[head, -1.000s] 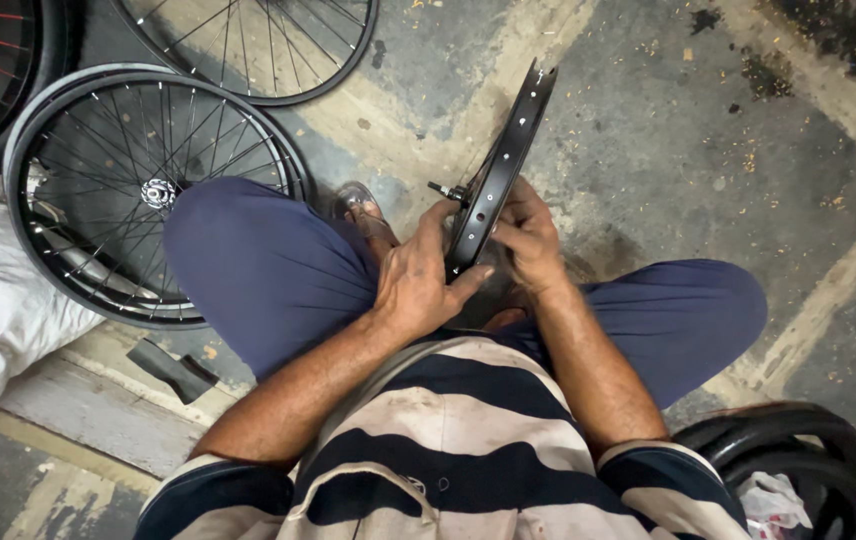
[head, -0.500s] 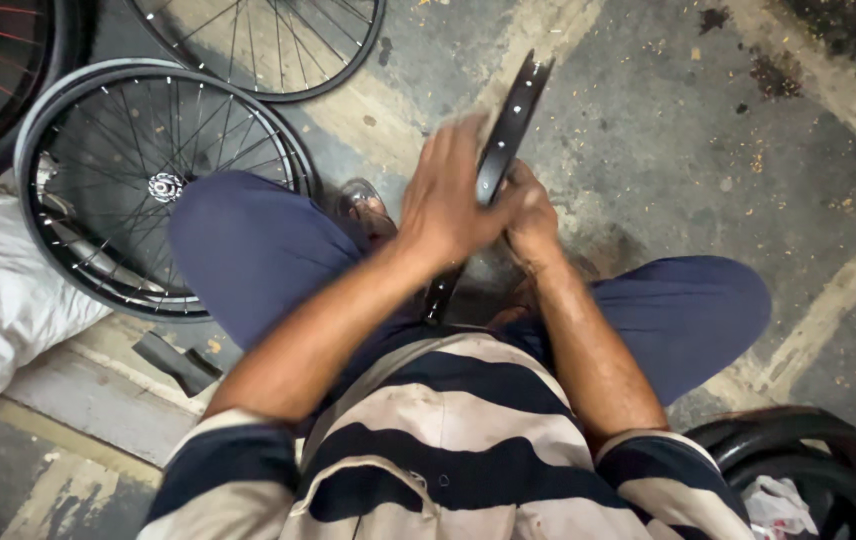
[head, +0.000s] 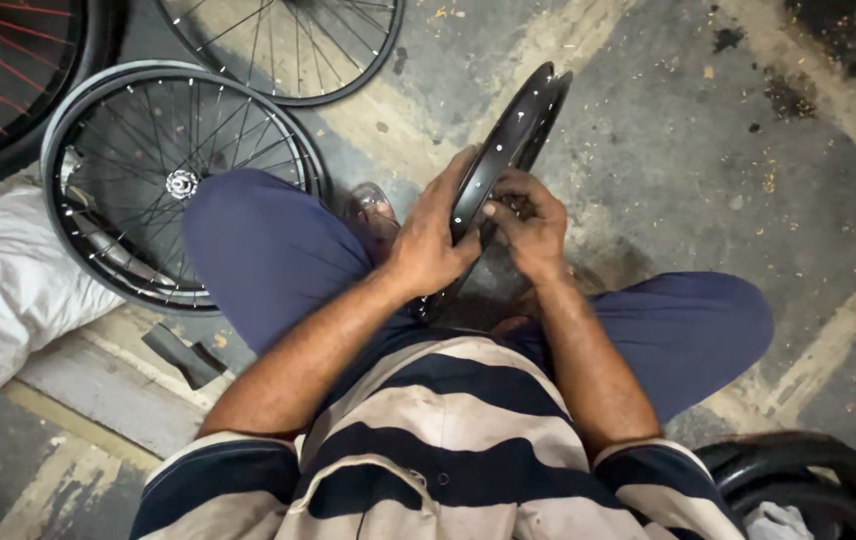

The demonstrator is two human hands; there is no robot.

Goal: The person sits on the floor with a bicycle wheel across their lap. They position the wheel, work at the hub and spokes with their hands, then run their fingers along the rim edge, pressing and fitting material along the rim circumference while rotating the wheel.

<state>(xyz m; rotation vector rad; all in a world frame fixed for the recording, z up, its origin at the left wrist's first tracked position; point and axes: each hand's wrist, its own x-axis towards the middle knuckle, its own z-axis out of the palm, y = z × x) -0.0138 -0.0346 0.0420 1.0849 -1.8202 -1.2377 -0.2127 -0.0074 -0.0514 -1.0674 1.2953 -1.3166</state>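
A black bicycle rim (head: 520,128) without spokes stands on edge between my knees, seen almost edge-on. My left hand (head: 435,236) wraps over its left side with fingers curled around the rim. My right hand (head: 525,222) rests against the rim's right side, fingertips pinched at its inner face; whether they hold a small part I cannot tell. The rim's lower part is hidden behind both hands and my lap.
A spoked wheel (head: 174,180) lies flat at my left knee, another spoked wheel (head: 293,45) above it, a red-spoked tyre (head: 8,80) far left. A white sack (head: 3,290), a small dark metal piece (head: 184,356), stacked black tyres (head: 798,485) bottom right, concrete floor.
My left hand rose high on the rim half a second ago and has come back down to grip it lower. The rim has tilted slightly; my right hand stays on it.
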